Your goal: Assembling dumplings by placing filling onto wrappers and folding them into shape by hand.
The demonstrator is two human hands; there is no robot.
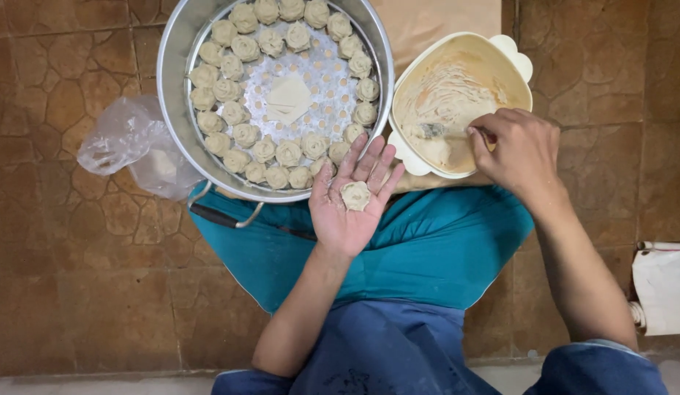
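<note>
A round metal steamer pot (180, 44) holds rings of folded dumplings on its perforated tray, with flat wrappers at the centre. Beside it, a cream bowl (517, 60) holds smeared filling. The right hand (519, 150) grips a spoon (446, 133) in it. The left hand (351, 201), palm open, cradles one dumpling (355, 195).

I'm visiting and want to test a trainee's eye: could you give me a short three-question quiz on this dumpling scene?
1. True or false: the left hand lies palm up with a dumpling on it.
2. What does the right hand reach into? A) the steamer pot B) the cream bowl C) the plastic bag
3. What lies at the middle of the steamer tray, ringed by dumplings?

Key: 1 true. 2 B; it holds a spoon there. 3 A few flat wrappers.
</note>
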